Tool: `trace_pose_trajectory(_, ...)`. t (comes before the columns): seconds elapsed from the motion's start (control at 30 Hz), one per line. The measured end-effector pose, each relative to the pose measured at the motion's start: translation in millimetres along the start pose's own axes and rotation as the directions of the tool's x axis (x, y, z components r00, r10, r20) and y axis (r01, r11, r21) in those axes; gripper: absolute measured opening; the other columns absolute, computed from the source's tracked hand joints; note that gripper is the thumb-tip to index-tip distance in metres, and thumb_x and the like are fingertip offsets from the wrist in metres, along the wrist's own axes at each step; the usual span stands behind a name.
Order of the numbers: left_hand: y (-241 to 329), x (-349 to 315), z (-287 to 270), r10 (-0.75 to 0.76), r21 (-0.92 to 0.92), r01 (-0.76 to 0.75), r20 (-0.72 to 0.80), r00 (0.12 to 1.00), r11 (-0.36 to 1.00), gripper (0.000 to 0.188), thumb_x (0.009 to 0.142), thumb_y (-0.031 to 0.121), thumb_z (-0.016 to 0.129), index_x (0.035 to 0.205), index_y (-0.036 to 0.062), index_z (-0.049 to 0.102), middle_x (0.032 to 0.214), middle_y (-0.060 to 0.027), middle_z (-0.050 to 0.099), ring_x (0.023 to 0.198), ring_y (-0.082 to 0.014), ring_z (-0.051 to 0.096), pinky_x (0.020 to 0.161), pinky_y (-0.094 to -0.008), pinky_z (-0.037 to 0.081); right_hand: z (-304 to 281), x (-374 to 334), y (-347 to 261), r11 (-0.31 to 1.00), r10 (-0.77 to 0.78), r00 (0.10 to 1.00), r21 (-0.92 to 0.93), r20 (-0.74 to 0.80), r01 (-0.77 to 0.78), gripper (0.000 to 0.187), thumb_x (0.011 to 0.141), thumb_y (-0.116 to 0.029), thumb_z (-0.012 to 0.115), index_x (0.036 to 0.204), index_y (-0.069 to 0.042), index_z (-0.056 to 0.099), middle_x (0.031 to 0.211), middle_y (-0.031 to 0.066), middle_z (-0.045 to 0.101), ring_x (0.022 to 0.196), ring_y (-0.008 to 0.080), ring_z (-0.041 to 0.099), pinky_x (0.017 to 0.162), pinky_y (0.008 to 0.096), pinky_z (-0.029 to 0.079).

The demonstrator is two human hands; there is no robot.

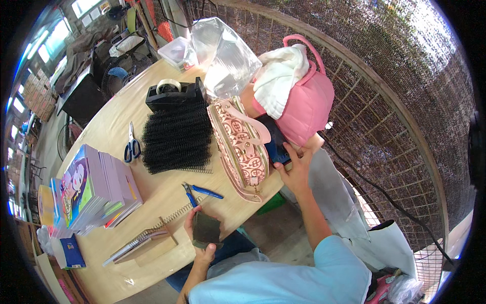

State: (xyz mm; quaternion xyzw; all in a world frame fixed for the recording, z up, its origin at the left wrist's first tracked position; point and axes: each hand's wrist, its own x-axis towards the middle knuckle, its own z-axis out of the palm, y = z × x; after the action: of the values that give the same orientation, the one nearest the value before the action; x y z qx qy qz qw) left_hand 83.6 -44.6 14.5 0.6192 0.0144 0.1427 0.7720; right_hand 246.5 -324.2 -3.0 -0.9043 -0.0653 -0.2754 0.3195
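Note:
My left hand is closed around a flat, dark olive-grey piece at the table's near edge; its kind is not plain, perhaps a wallet or folded cloth. On the right, my right hand grips the lower end of a dark smartphone, thumb and fingers at its edges. The phone lies between a pink patterned handbag and a padded pink bag with a white cloth over it. Blue-handled cutting pliers rest open just beyond my left hand.
Black wire coils lie mid-table before a tape dispenser. Scissors are left of them. Stacked books stand at the left, near a spiral-bound book on a wooden stand. A wire mesh fence borders the right.

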Motion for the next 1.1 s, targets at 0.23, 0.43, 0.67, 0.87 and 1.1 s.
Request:
trace_pose_trajectory(0.23, 0, 2, -1, 0.001, 0.020, -0.001, 0.000, 1.000, 1.000, 0.116, 0.065, 0.064, 0.077, 0.145, 0.0046, 0.018, 0.141, -0.0172, 0.032, 0.110, -0.0278, 0.053, 0.093, -0.0413, 0.047, -4, 1, 3, 0.997, -0.018, 0.999, 0.075, -0.040, 0.021, 0.065, 0.079, -0.045, 0.071, 0.131, -0.008, 0.056, 0.099, 0.0126, 0.040, 0.095, 0.0275, 0.038, 0.087, 0.0379, 0.036)
trace_pose_trajectory(0.43, 2, 2, -2, 0.001, 0.049, -0.001, 0.014, 1.000, 0.999, 0.115, 0.066, 0.065, 0.075, 0.144, 0.0042, 0.017, 0.141, -0.0174, 0.032, 0.110, -0.0278, 0.053, 0.092, -0.0412, 0.047, -6, 3, 0, 0.999, -0.036, 0.999, 0.027, -0.023, 0.036, 0.065, 0.079, -0.045, 0.070, 0.130, -0.008, 0.057, 0.096, 0.0120, 0.041, 0.093, 0.0268, 0.038, 0.085, 0.0377, 0.036)
trace_pose_trajectory(0.67, 4, 2, -2, 0.004, 0.056, -0.006, 0.024, 1.000, 0.998, 0.114, 0.067, 0.064, 0.074, 0.144, 0.0030, 0.017, 0.142, -0.0178, 0.031, 0.110, -0.0282, 0.053, 0.092, -0.0420, 0.046, -5, 5, -4, 0.997, -0.073, 0.997, -0.029, -0.017, 0.073, 0.063, 0.077, -0.042, 0.073, 0.128, -0.008, 0.058, 0.097, 0.0127, 0.043, 0.093, 0.0272, 0.039, 0.085, 0.0384, 0.037)
trace_pose_trajectory(0.87, 2, 2, -2, 0.021, 0.048, -0.023, 0.031, 0.999, 0.999, 0.115, 0.067, 0.064, 0.075, 0.144, 0.0034, 0.017, 0.142, -0.0180, 0.031, 0.110, -0.0282, 0.053, 0.092, -0.0420, 0.046, -4, 2, -7, 1.000, 0.005, 1.000, 0.014, 0.003, -0.005, 0.064, 0.074, -0.039, 0.077, 0.127, -0.009, 0.058, 0.105, 0.0176, 0.044, 0.101, 0.0330, 0.043, 0.092, 0.0437, 0.038)
trace_pose_trajectory(1.1, 2, 2, -2, 0.018, 0.025, -0.019, 0.020, 1.000, 1.000, 0.116, 0.065, 0.063, 0.077, 0.145, 0.0037, 0.017, 0.142, -0.0175, 0.031, 0.110, -0.0276, 0.053, 0.092, -0.0414, 0.047, -6, -8, 10, 0.984, -0.046, 0.997, 0.172, -0.062, 0.056, 0.057, 0.082, -0.045, 0.070, 0.122, -0.005, 0.061, 0.112, 0.0140, 0.037, 0.108, 0.0284, 0.043, 0.092, 0.0410, 0.041)
